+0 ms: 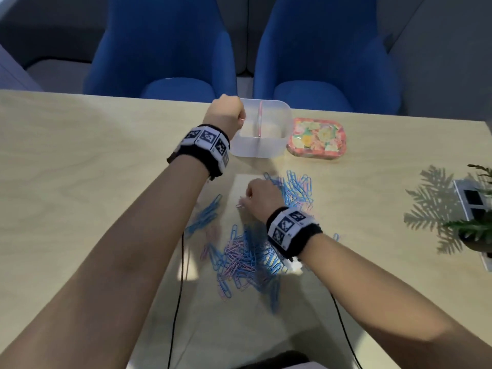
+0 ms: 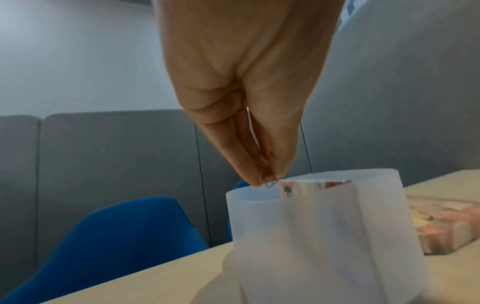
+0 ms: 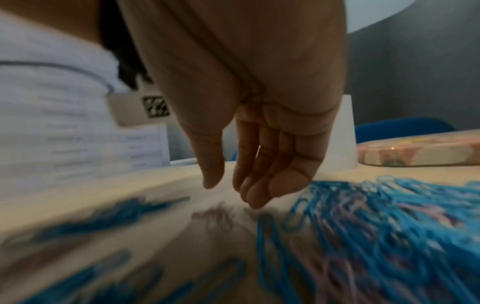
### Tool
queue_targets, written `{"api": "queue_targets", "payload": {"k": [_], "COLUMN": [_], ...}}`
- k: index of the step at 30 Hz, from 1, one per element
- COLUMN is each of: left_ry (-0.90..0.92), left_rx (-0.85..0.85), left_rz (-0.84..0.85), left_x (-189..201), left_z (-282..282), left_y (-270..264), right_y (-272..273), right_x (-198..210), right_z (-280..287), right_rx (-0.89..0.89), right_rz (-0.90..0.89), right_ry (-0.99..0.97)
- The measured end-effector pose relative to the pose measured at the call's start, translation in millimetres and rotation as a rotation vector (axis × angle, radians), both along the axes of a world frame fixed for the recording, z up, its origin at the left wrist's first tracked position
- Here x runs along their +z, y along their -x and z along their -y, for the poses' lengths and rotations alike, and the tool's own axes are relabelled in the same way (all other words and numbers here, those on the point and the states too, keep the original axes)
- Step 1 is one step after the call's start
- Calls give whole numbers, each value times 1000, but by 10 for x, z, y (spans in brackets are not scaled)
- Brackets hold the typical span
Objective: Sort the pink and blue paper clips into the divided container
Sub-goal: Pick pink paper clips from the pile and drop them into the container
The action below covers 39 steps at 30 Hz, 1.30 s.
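Pale wood makes up the table [image 1: 80,161], with two blue chairs [image 1: 165,49] drawn up at its far edge. Toward the middle of that far edge stands the divided container [image 1: 262,145], translucent white, split by a pink-edged partition into a left and a right compartment. Just beside it on the right lies a floral lid [image 1: 316,137], flat on the wood, and a potted plant [image 1: 476,227] sits at the right edge. Nearer the person's edge, a loose heap of pink and blue paper clips [image 1: 247,257] spreads across the middle of the table, with a small cluster of blue ones apart on its left. The left hand [image 1: 226,113] hangs over the near left corner of the container, fingertips [image 2: 255,176] pressed together and pinching a pink paper clip [image 1: 241,119] just above the rim of the left compartment. The right hand [image 1: 262,194] hovers low over the far part of the heap, fingers relaxed and slightly apart, pointing down at the table and gripping nothing; a lone pink clip [image 1: 239,206] lies just under its fingertips, and whether they touch it cannot be told through the blur.
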<state>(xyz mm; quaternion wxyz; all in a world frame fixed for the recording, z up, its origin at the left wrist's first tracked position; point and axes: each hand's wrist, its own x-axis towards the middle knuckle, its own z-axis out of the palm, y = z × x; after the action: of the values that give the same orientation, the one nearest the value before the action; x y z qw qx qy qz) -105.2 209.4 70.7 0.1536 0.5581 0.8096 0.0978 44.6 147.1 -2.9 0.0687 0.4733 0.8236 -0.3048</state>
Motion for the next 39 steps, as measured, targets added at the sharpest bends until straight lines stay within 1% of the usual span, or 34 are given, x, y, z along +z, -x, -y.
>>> {"api": "queue_targets", "payload": {"k": [2, 4, 7, 11, 15, 17, 19, 21, 24, 26, 27, 29, 31, 33, 35, 38, 39], "left_ry": [71, 45, -102, -305, -531, -560, -522, -424, -154, 9, 58, 90, 60, 52, 93, 139, 150], "left_rx": [-26, -40, -46, -5, 43, 104, 176, 270, 422, 460, 464, 484, 522, 521, 469, 421, 404], "left_rz": [-4, -20, -16, 98, 186, 220, 220, 211, 235, 240, 236, 236, 239, 229, 224, 210, 206], "left_x": [-51, -146, -314, -384, -303, -272, -293, -388, -626, -748, -781, -807, -820, -861, -891, -910, -911], "left_z": [-88, -87, 28, 156, 315, 491, 766, 1119, 1681, 1971, 2069, 2159, 2142, 2098, 2020, 1938, 1916], "left_y": [-35, -42, 1, 49, -13, -49, -104, -160, -233, -307, -364, -495, -591, -624, -622, -616, -626], "right_y": [24, 54, 89, 127, 132, 121, 119, 122, 108, 94, 82, 42, -34, -112, -200, -228, -228], "right_x": [-42, -40, -40, -50, 23, 64, 76, 74, 62, 42, 27, -30, -83, -96, -68, -53, -51], "right_z": [68, 96, 129, 162, 203, 233, 241, 229, 200, 170, 143, 62, -19, -45, -42, -10, 2], "right_rx": [36, 64, 84, 100, 221, 307, 352, 359, 332, 282, 240, 133, -10, -159, -318, -568, -627], "right_rz": [19, 30, 42, 63, 146, 167, 182, 183, 165, 128, 91, -15, -152, -312, -445, -494, -495], "right_ry": [-13, -35, -23, -20, -93, -142, -171, -185, -178, -155, -137, -82, 7, 168, 354, 578, 645]}}
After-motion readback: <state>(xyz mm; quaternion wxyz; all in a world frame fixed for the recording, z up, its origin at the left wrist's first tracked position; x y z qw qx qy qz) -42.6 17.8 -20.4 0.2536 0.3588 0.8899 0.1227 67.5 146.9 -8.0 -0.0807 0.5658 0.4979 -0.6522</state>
